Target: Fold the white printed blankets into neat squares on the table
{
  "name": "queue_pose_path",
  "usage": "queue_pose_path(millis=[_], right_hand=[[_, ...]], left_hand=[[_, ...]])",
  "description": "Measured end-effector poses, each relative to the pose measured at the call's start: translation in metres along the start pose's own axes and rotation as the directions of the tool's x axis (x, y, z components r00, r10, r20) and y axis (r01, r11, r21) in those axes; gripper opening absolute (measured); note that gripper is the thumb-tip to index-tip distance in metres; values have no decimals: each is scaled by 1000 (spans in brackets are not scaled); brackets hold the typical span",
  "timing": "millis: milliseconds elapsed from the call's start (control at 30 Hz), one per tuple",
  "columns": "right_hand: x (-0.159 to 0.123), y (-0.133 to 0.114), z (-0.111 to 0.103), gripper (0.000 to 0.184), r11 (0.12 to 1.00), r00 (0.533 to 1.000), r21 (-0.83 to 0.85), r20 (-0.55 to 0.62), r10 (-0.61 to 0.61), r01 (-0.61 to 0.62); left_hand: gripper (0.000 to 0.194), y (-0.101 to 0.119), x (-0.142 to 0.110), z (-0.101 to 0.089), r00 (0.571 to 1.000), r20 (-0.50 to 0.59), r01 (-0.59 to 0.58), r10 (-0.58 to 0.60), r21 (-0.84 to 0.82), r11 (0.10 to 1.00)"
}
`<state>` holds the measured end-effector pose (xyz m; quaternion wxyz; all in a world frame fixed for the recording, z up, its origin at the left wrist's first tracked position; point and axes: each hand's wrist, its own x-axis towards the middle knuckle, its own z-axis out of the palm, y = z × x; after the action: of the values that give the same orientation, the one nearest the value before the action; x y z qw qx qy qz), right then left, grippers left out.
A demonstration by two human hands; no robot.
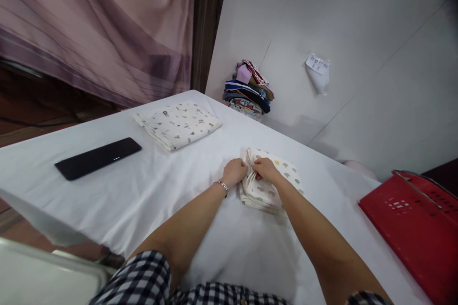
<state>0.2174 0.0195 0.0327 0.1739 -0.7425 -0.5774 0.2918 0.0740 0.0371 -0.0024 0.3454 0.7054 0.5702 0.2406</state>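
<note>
A folded white cloth (264,195) printed with small grey, green and yellow shapes lies on the white-covered table. At its left edge, my left hand (235,171) has its fingers pinched on a fold. Close beside it, my right hand (265,169) grips the raised upper layers of the same cloth from above, fingers curled. The layers between the hands are bunched and stand up a little. A second folded patterned cloth (182,124) rests flat farther off to the left, touched by neither hand.
A black flat slab (98,158) lies on the white tablecloth (171,176) at left. A red plastic basket (404,228) stands at the right. On the floor beyond are a stack of folded clothes (247,88) and a labelled plastic packet (317,74). A pinkish curtain (107,24) hangs at upper left.
</note>
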Motion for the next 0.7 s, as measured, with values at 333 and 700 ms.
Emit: queue_pose_path(millis=[333, 700], right_hand=[[-2, 0, 3, 9, 1000, 1000, 13, -19, 4, -3], [-1, 0, 2, 8, 999, 1000, -53, -28, -2, 0]], left_hand=[[19, 1, -1, -2, 1000, 16, 4, -5, 82, 997], [23, 1, 5, 3, 996, 87, -3, 29, -280, 960]])
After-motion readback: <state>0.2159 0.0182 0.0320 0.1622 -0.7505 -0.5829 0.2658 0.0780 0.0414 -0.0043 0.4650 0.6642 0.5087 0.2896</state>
